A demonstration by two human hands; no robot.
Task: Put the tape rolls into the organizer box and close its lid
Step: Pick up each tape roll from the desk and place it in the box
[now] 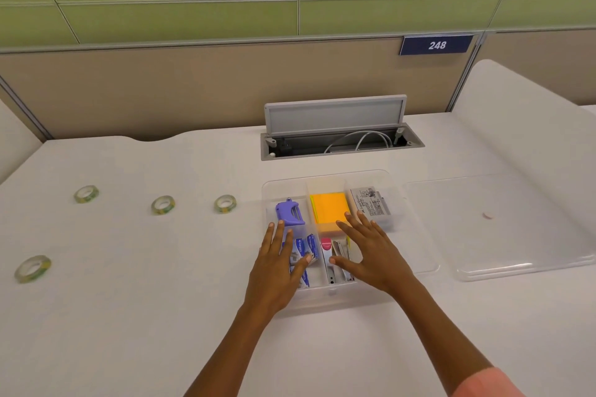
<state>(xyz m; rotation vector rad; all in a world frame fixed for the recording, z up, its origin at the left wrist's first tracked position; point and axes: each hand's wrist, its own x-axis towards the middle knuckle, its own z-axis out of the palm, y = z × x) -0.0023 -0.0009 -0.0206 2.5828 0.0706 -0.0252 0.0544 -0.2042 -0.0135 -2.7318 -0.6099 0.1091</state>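
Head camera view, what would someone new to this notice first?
Probably the two open, empty hands, left hand and right hand, spread over the clear organizer box at centre, where an orange sticky-note pad and a purple tool stand out. Next, four tape rolls lie loose on the white desk to the left, and the clear lid lies right of the box.

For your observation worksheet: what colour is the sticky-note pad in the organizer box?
Orange, seen clearly in the head view: sticky-note pad.
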